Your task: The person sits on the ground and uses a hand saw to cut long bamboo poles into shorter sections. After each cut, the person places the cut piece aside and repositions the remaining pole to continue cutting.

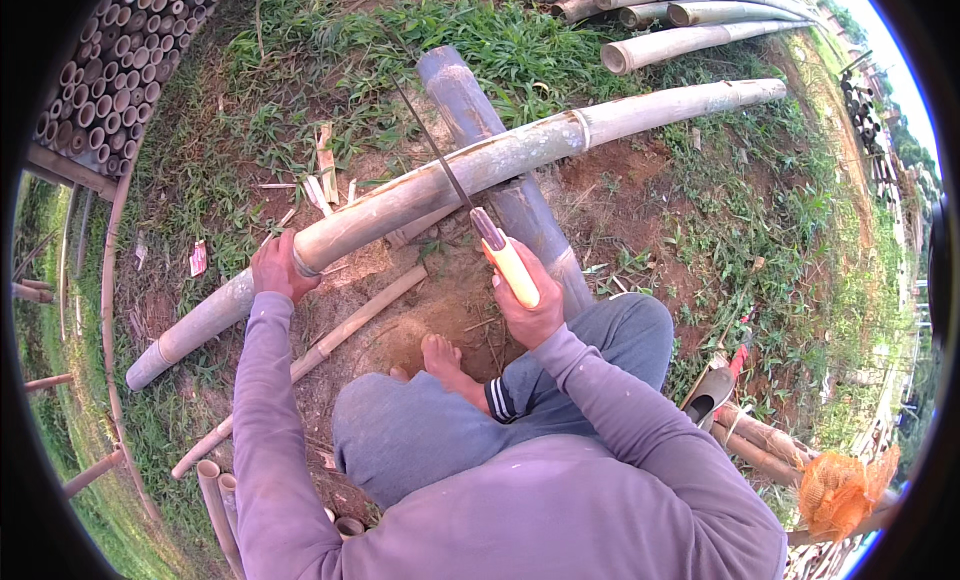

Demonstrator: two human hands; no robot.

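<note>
A long pale bamboo pole (400, 202) lies slantwise before me, from the lower left to the upper right. It rests across a thicker grey bamboo log (535, 220). My left hand (283, 268) is wrapped round the pole near one of its joints. In my right hand (532, 302) is the yellow handle of a handsaw (514, 270), held in closed fingers. The saw's thin dark blade crosses over the pole near the log and points away from me. Whether its teeth have cut into the bamboo, I cannot tell.
A thin bamboo stick (345, 328) lies by my bare foot (440, 358). Several bamboo poles (690, 50) are piled at the far right, and cut pieces (120, 70) are stacked far left. A shoe (712, 390) and orange mesh bag (840, 492) are at right.
</note>
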